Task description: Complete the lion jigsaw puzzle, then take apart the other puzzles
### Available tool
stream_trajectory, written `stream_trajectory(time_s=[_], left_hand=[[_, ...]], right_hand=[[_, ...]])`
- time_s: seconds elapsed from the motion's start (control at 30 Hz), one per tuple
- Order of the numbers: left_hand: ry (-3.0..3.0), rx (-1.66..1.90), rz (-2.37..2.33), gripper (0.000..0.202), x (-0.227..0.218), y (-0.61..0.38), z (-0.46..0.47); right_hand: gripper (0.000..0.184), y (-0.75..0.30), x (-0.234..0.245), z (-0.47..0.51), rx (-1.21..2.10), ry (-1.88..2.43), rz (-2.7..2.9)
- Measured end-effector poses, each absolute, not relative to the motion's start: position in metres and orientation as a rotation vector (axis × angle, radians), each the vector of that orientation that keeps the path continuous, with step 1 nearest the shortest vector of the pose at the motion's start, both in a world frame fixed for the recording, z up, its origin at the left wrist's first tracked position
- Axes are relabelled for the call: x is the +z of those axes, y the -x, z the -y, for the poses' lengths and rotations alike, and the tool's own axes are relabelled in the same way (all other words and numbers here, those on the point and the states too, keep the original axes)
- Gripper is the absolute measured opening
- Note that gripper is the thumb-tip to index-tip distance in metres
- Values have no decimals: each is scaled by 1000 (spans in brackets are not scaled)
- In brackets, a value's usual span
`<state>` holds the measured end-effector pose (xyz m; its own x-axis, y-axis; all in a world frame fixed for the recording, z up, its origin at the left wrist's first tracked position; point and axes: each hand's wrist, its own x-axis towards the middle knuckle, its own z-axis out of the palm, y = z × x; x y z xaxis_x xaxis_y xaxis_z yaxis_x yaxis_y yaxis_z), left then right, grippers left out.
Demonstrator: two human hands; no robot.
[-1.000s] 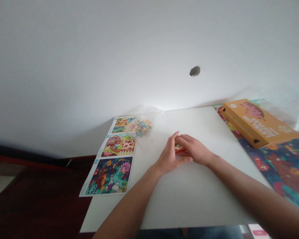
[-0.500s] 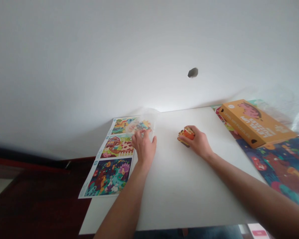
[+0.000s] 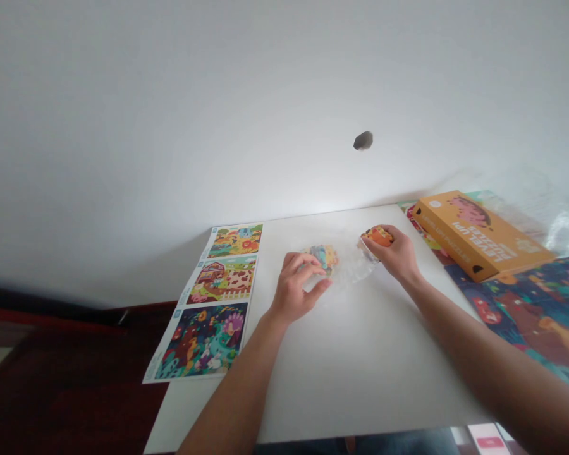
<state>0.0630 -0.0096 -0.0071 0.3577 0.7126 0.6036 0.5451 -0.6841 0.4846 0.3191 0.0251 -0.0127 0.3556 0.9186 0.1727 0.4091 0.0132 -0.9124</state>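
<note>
In the head view, my right hand (image 3: pixel 401 254) is closed around a small stack of orange puzzle pieces (image 3: pixel 378 236), held above the right part of the white table (image 3: pixel 341 366). A clear plastic bag (image 3: pixel 353 268) with colourful puzzle pieces (image 3: pixel 326 258) in it lies mid-table, its right end reaching just under my right hand. My left hand (image 3: pixel 299 287) is at the bag's left side, thumb and fingers apart and curved. Its fingertips overlap the bag's near left edge; whether they touch it is hard to tell.
A sheet with three printed pictures (image 3: pixel 208 284) lies along the left table edge. At right, an orange puzzle box (image 3: pixel 483 234) rests on a colourful printed surface (image 3: pixel 526 316), with crumpled clear plastic (image 3: pixel 566 230) behind it. A white wall (image 3: pixel 265 126) rises at the back.
The plastic bag has moved right, off the picture sheet to mid-table, and my left hand has moved right with it. My right hand has shifted slightly right and away, still holding the orange pieces.
</note>
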Motion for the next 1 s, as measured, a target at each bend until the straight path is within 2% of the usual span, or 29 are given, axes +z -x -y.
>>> stream_trajectory(time_s=[0.13,0.2,0.27,0.37,0.57,0.7,0.83,1.0], left_hand=[[-2084,1335,-1847,33,-20,-55,-1],[-1992,1176,-2085,40,-29,-51,-6],[-1966,998,-2146,38,-35,-49,-10],[-1986,887,-2063,34,-37,-51,-10],[-1947,998,-1805,17,-32,-57,-7],[-1706,1068,-1648,16,-30,-61,-6],[-1313,1148,-1512,20,-26,-68,-3],[-857,1015,-1190,49,-11,-74,4]], right_hand=[[37,-317,0,-17,892,1609,1390],[34,-315,3,-14,976,1598,1432],[32,-314,6,-11,1008,1587,1457],[32,-315,9,-9,1083,1528,1536],[38,-309,12,1,1210,1139,1873],[53,-297,8,12,1505,912,1854],[71,-286,4,20,1596,849,1708],[70,-279,1,22,1431,1049,1700]])
